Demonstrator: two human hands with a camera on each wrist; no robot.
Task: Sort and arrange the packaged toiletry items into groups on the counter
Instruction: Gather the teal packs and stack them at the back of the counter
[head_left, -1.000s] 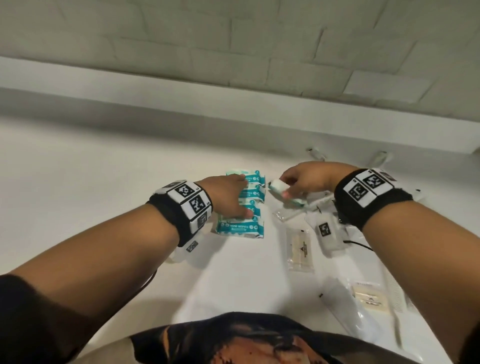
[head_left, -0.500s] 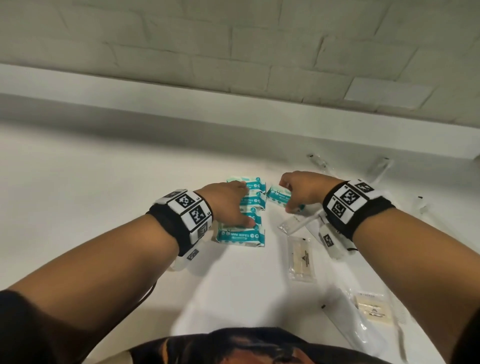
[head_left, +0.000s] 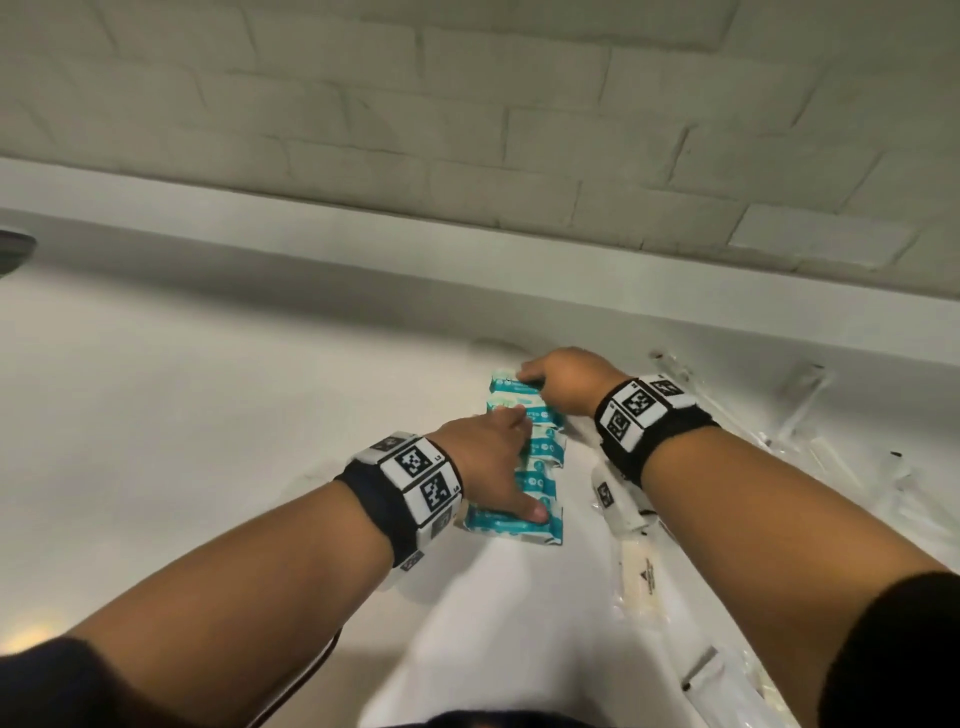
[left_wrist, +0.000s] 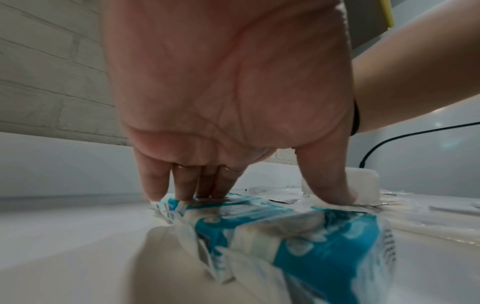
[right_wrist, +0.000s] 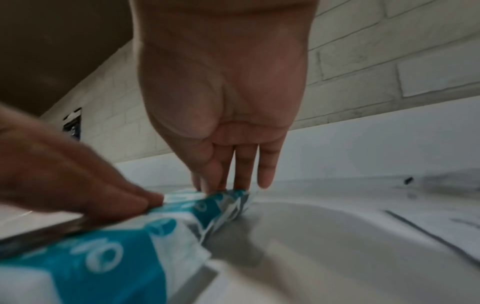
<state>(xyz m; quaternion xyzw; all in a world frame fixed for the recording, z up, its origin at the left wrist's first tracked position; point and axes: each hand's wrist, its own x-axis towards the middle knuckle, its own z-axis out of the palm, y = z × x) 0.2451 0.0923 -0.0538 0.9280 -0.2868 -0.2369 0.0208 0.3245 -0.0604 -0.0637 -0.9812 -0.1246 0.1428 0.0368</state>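
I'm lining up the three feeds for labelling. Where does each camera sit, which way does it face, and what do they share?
Head: worn on the head, facing forward and down at the counter; both forearms, left hand and right hand show.
Left wrist: under the left wrist, looking along the palm to fingers pressing the teal wipes packs.
Right wrist: under the right wrist, looking along the palm to fingertips touching the far pack; the left hand's fingers show too.
Shared: all three show the packs.
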